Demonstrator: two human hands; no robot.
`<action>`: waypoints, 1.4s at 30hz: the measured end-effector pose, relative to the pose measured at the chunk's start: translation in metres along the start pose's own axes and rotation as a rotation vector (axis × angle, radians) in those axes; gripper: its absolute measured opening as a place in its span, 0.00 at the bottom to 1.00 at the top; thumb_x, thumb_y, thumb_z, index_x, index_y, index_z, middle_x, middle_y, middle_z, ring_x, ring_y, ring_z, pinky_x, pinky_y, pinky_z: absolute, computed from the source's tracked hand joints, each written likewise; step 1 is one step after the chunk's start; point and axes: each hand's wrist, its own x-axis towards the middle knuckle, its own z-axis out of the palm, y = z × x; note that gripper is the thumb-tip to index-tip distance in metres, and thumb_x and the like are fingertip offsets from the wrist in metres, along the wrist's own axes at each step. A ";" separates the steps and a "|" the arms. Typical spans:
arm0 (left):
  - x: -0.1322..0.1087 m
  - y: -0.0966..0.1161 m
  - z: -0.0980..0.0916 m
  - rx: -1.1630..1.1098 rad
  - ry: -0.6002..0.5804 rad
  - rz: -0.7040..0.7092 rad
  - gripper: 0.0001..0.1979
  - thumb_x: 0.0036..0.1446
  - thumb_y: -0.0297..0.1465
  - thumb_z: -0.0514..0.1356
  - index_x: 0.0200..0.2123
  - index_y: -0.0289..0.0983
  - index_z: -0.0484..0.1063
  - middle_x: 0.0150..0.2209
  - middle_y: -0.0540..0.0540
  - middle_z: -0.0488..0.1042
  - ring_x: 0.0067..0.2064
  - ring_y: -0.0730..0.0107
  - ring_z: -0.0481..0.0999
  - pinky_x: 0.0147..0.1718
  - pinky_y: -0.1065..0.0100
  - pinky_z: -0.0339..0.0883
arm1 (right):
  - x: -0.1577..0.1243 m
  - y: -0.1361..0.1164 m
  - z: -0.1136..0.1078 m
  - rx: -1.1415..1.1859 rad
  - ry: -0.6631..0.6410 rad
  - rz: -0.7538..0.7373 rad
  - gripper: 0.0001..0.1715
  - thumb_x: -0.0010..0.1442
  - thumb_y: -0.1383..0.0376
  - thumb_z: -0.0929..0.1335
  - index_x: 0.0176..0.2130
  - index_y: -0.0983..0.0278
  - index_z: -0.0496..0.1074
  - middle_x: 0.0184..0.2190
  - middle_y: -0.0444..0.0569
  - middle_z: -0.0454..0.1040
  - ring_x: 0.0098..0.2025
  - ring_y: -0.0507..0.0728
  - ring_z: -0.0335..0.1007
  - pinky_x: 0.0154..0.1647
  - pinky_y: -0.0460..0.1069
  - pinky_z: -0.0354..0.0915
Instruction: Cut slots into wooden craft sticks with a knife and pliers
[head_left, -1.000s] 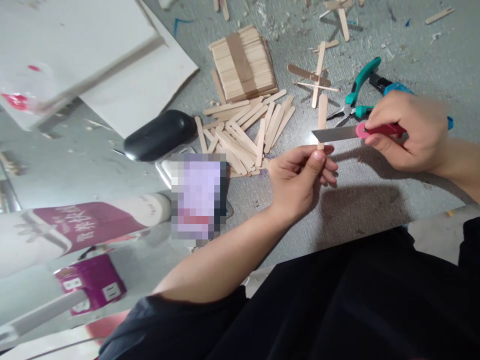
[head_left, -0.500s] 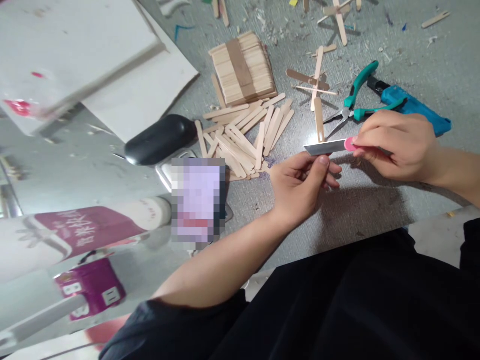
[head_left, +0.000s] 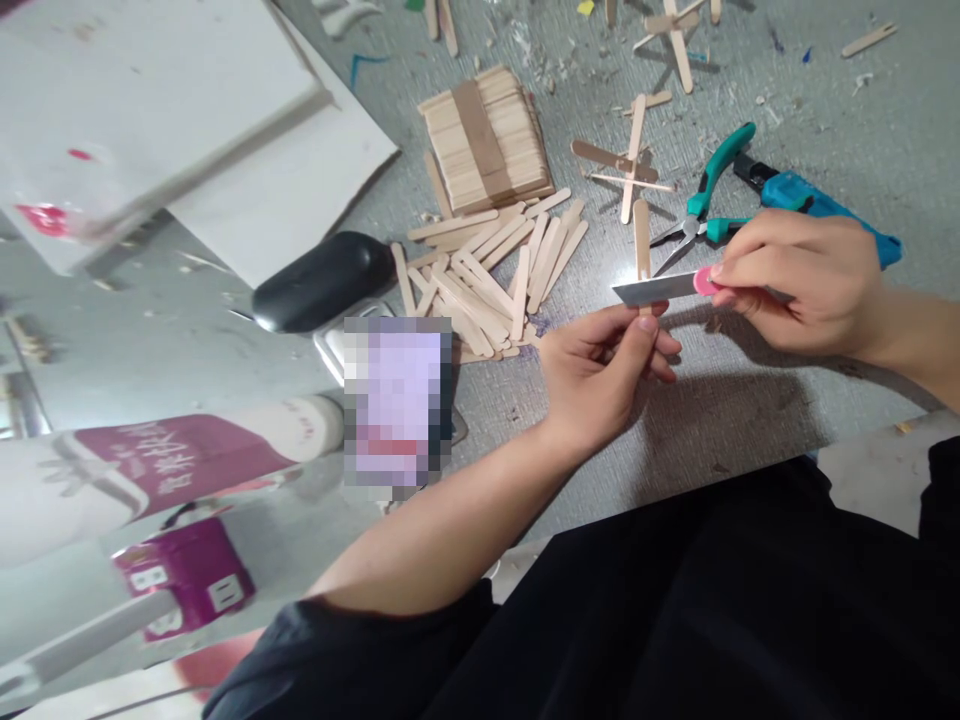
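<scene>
Between thumb and fingers, my left hand [head_left: 600,365] pinches the lower end of a wooden craft stick [head_left: 642,238], which points away from me. My right hand [head_left: 802,280] grips a small knife [head_left: 656,290] by its pink end; most of its handle is hidden in the fingers. The blade lies across the stick just above my left thumb and looks to be touching it. Beyond the hands are pliers with teal handles [head_left: 721,170] and a blue utility knife [head_left: 832,215], partly covered by my right hand.
A banded bundle of craft sticks [head_left: 487,140] lies behind a loose pile of sticks [head_left: 480,280]. Crossed-stick pieces [head_left: 632,165] sit farther back among shavings. To the left are a black case [head_left: 322,280], a blurred-out phone [head_left: 401,400], a white-and-purple bottle [head_left: 187,455] and white boards [head_left: 150,110].
The blade has shifted slightly to the right and its angle has tilted a little. More of the stick's lower end shows below the blade. Both hands keep their grips.
</scene>
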 end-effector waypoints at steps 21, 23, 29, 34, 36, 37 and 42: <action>0.000 0.000 0.001 -0.026 0.026 -0.016 0.26 0.64 0.56 0.83 0.41 0.37 0.93 0.28 0.47 0.89 0.21 0.73 0.85 0.23 0.75 0.82 | 0.000 0.004 -0.002 -0.017 -0.005 -0.016 0.06 0.81 0.63 0.75 0.56 0.53 0.80 0.43 0.42 0.88 0.40 0.55 0.86 0.34 0.51 0.75; 0.000 0.000 0.000 -0.019 0.025 -0.004 0.26 0.65 0.56 0.82 0.41 0.36 0.93 0.28 0.47 0.89 0.21 0.74 0.85 0.23 0.75 0.82 | 0.000 0.003 -0.002 0.000 -0.007 -0.005 0.06 0.81 0.63 0.76 0.56 0.53 0.81 0.45 0.42 0.88 0.41 0.56 0.86 0.35 0.51 0.74; 0.000 0.000 0.001 -0.061 0.019 0.006 0.24 0.65 0.54 0.83 0.42 0.38 0.94 0.28 0.48 0.89 0.21 0.74 0.85 0.22 0.76 0.82 | -0.002 0.006 -0.003 0.051 0.000 0.036 0.09 0.79 0.66 0.77 0.55 0.53 0.83 0.45 0.44 0.88 0.42 0.57 0.85 0.38 0.53 0.74; 0.000 0.000 0.001 -0.042 0.017 0.003 0.25 0.65 0.55 0.83 0.42 0.38 0.95 0.28 0.48 0.88 0.21 0.75 0.84 0.22 0.75 0.82 | 0.000 0.007 -0.002 0.007 0.001 -0.006 0.06 0.80 0.64 0.76 0.54 0.53 0.81 0.44 0.43 0.88 0.41 0.56 0.86 0.35 0.51 0.74; 0.000 0.000 0.000 -0.061 0.011 -0.002 0.24 0.64 0.54 0.83 0.41 0.38 0.95 0.27 0.48 0.88 0.21 0.75 0.83 0.22 0.76 0.82 | 0.000 0.009 -0.002 0.007 0.002 -0.003 0.06 0.80 0.64 0.76 0.54 0.53 0.82 0.45 0.43 0.89 0.40 0.55 0.86 0.34 0.51 0.74; 0.000 0.000 0.000 -0.071 0.010 -0.011 0.23 0.64 0.54 0.84 0.41 0.38 0.95 0.26 0.49 0.87 0.21 0.75 0.83 0.22 0.76 0.82 | 0.000 0.010 -0.003 0.008 0.002 0.001 0.06 0.80 0.64 0.76 0.54 0.52 0.82 0.45 0.43 0.89 0.40 0.55 0.86 0.35 0.51 0.75; 0.002 0.001 0.000 -0.081 0.011 -0.033 0.23 0.63 0.54 0.84 0.39 0.39 0.94 0.23 0.52 0.81 0.19 0.78 0.77 0.20 0.76 0.76 | -0.002 0.019 -0.009 0.011 -0.027 0.010 0.08 0.80 0.64 0.76 0.55 0.50 0.82 0.46 0.43 0.90 0.39 0.56 0.86 0.35 0.53 0.77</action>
